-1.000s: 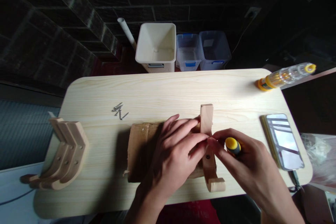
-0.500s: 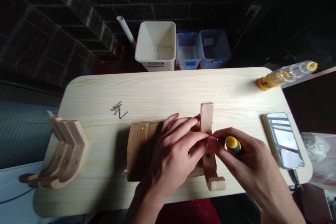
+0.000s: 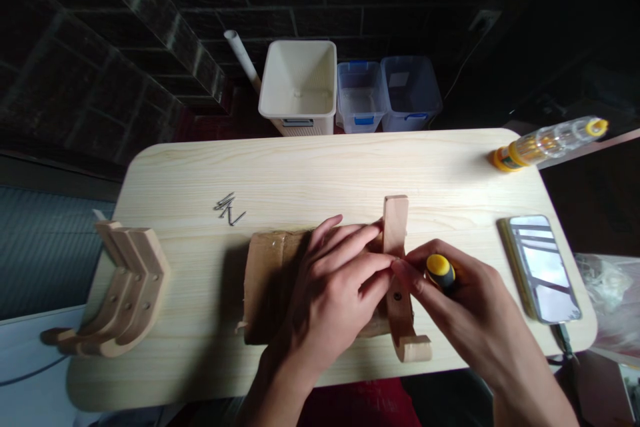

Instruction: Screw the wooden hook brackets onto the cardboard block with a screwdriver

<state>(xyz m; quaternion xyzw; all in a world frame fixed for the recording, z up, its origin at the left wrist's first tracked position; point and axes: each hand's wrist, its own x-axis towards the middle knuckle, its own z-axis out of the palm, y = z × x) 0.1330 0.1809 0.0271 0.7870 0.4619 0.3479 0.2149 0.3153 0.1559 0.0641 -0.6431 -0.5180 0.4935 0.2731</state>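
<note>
A curved wooden hook [image 3: 395,230] lies across a brown cardboard box [image 3: 265,287], with a dark screw head or hole showing in its face. My left hand [image 3: 333,287] rests over the box, fingers against the hook's left side, index finger and thumb closed at its middle. In my right hand [image 3: 463,300] is a screwdriver [image 3: 441,270] with a yellow and black handle, tucked in the palm; its shaft is hidden. My right thumb and forefinger meet the left fingertips on the hook. Whatever small thing is pinched there is hidden.
Several similar wooden hooks [image 3: 133,287] stand together at the table's left. Loose screws [image 3: 230,208] lie behind the box. A clear, yellow-ended bit case [image 3: 550,143] stands at the back right, with a phone [image 3: 545,270] nearer. Beyond the table [image 3: 320,173] are bins [image 3: 299,80].
The screwdriver handle has tilted slightly to the left in my right hand, and my right fingers have shifted a little. The left hand and the wooden hook stay in place.
</note>
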